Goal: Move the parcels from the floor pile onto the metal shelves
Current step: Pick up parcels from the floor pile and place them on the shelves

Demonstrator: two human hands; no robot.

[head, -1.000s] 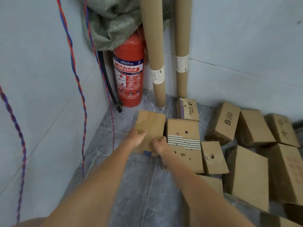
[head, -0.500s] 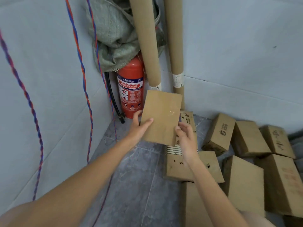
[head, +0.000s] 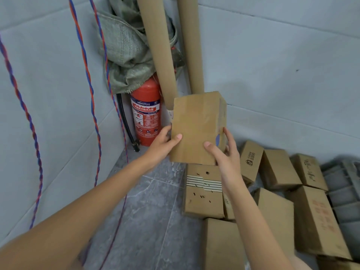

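A plain cardboard parcel (head: 196, 129) sits at the centre of the frame, lifted clear of the floor and held upright between both hands; the left hand (head: 163, 145) clasps its lower left edge with the thumb laid across the front face; the right hand (head: 224, 152) clasps the lower right corner, thumb on the front and fingers curled round the side beside a blue mark. Below it, at lower centre, a parcel with a striped label (head: 203, 191) lies flat on the grey tiled floor (head: 148, 211); the rest of the floor pile (head: 282, 191) spreads toward the lower right, boxes tilted against one another. Behind the held parcel, in the corner at upper centre, stand two tall cardboard tubes (head: 159, 55) and a red fire extinguisher (head: 146, 114) with a green woven sack (head: 126, 55) draped over its top; twisted red and blue cords (head: 91, 94) hang down the left wall.
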